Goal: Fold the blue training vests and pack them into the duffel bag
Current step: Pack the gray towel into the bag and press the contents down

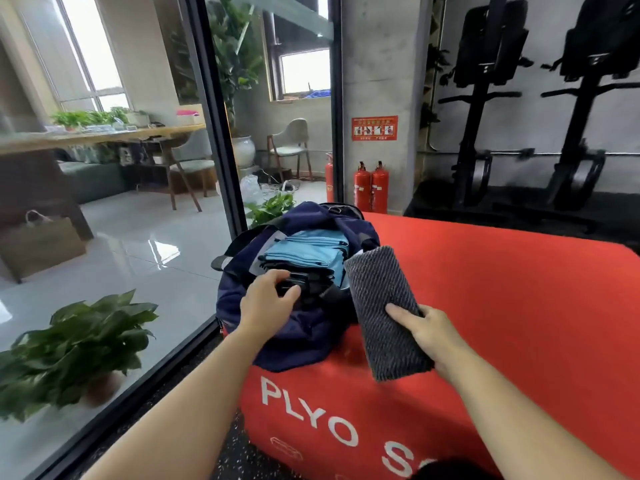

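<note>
Blue training vests are lying folded flat in the open mouth of the navy duffel bag, stacked toward the far end of the opening, their long edges running left to right across the bag. Just nearer than the vests, a dark folded item is sitting on the bag's contents, and the left hand is reaching in over it, fingers curled with thumb and forefinger pinching a black strap or buckle piece; what exactly it is cannot be told. The vests are lying directly beyond those fingertips, close but not touching, so the left hand is the nearer one to them. The right hand is gripping the near end of a grey ribbed rolled towel, thumb pressed across the top and the other fingers wrapped beneath, mostly hidden. The roll's long axis is pointing away from the person, its far end touching or just beside the bag's right rim, next to the vests. The bag is sitting on the left corner of a red plyo box. Judging from this, the vests seem packed, and the roll looks set to be slid in alongside them. Potted plants are standing beyond the glass partition at left.
</note>
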